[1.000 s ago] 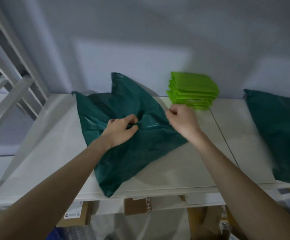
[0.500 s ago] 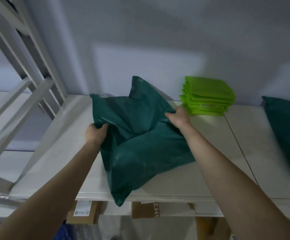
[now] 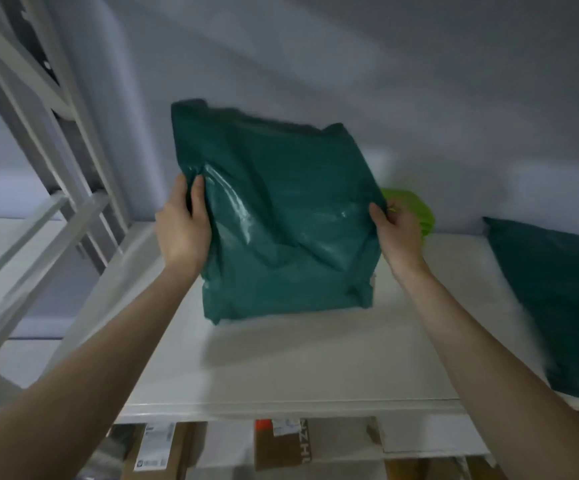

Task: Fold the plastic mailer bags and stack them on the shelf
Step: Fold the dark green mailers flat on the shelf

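A dark green plastic mailer bag (image 3: 281,216) hangs spread out in the air above the white shelf (image 3: 301,368). My left hand (image 3: 184,223) grips its left edge, thumb on the front. At the bag's right edge my right hand (image 3: 397,233) pinches it. The bag's bottom edge hovers just over the shelf surface. A stack of folded lime green bags (image 3: 412,209) sits at the back of the shelf, mostly hidden behind the held bag and my right hand.
More dark green bags (image 3: 554,306) lie on the shelf at the far right. White frame bars (image 3: 52,202) rise on the left. Cardboard boxes (image 3: 281,441) sit on the level below the shelf's front edge. A grey wall stands behind.
The bag was crumpled on the shelf; both hands moved out to its side edges and lifted it, so it now hangs spread and upright. The view tilted up.
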The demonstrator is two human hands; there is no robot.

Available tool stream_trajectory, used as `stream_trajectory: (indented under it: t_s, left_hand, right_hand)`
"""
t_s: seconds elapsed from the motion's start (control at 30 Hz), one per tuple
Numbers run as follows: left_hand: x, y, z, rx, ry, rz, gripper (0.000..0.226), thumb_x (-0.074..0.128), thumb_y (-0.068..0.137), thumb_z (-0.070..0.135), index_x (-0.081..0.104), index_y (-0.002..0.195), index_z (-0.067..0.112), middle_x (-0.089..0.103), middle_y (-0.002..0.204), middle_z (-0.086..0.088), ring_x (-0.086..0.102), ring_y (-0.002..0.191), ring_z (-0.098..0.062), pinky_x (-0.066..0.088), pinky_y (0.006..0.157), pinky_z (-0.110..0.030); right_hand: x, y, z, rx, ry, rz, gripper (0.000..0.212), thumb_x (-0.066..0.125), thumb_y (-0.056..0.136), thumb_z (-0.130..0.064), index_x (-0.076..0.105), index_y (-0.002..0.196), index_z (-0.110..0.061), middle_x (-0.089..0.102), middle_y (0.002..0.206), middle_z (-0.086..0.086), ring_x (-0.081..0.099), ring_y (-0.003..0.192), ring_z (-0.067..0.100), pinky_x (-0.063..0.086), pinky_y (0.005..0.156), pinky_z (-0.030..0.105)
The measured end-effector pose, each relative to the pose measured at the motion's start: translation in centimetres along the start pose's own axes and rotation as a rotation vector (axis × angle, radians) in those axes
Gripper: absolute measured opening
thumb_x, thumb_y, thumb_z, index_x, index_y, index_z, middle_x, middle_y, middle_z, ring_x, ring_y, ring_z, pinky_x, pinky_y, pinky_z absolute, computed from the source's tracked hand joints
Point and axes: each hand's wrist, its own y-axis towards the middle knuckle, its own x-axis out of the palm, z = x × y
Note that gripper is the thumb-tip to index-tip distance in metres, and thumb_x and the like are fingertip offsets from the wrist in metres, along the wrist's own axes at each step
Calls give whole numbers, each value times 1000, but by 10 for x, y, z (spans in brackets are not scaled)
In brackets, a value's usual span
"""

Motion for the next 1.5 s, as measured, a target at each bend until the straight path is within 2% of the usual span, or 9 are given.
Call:
stream_trajectory:
  t_s: [0.2,0.37,0.57,0.67,0.77,1.0,1.23,1.43,1.5]
  left_hand:
    - [-8,27,13,142,-72,-78,29,35,101,30,56,102,10,63,88,-7,55,78,-23,47,75,-40]
    - [-22,33,19,116,-201,-210,29,34,102,26,50,125,20,60,109,16,54,90,8,41,84,-8]
    - [-26,32,20,153,-260,-259,31,41,99,33,49,129,29,59,123,11,55,114,-7,44,102,-36]
    - [-27,33,20,186,-187,-229,33,38,101,25,48,132,21,56,123,12,52,111,-4,39,98,-16]
    - [-30,33,19,171,-170,-232,36,37,101,20,43,136,22,50,126,16,46,110,4,32,88,3]
    - [-47,27,13,218,-204,-207,47,34,98,6,39,140,28,43,135,21,38,117,22,26,101,0]
    - [-49,32,-2,12,-117,-246,40,31,99,11,65,117,26,58,120,11,54,106,0,41,88,-3]
    - [-22,27,-48,-247,368,-602,57,46,96,34,26,147,18,18,153,-10,30,137,-30,25,108,-30]
    - [-19,12,-58,-132,458,-598,56,49,95,31,29,145,15,14,154,-13,28,137,-32,25,110,-36]
  right_hand:
    - [-24,-2,-25,-57,222,183,29,54,88,-4,40,69,-21,47,67,1,42,61,11,33,56,25]
    - [-38,-11,-40,12,406,-6,10,56,88,-3,53,86,-13,63,86,4,60,73,10,47,61,20]
    - [-34,-15,-45,-186,135,0,15,59,88,-23,52,102,-25,66,94,-8,65,91,13,52,79,30]
    - [-31,-17,-49,-237,115,23,17,55,92,-13,49,108,-16,63,91,-13,64,83,4,53,75,26]
    - [-32,-18,-49,-222,35,72,25,57,88,-19,49,112,-22,64,92,-14,65,90,15,54,84,43]
    - [-27,-21,-61,-155,6,-31,32,55,91,-10,47,121,-19,61,98,-11,62,89,8,55,83,33]
    - [-11,-9,-51,-27,18,-122,31,56,93,-17,47,122,-18,61,110,-2,61,95,15,53,77,22]
    - [39,-6,11,77,-185,-165,51,57,92,-25,34,135,-8,54,117,0,55,106,16,44,81,24]
    - [48,-13,25,-27,-312,-150,48,57,89,-22,42,131,-5,55,123,8,52,113,24,44,91,30]
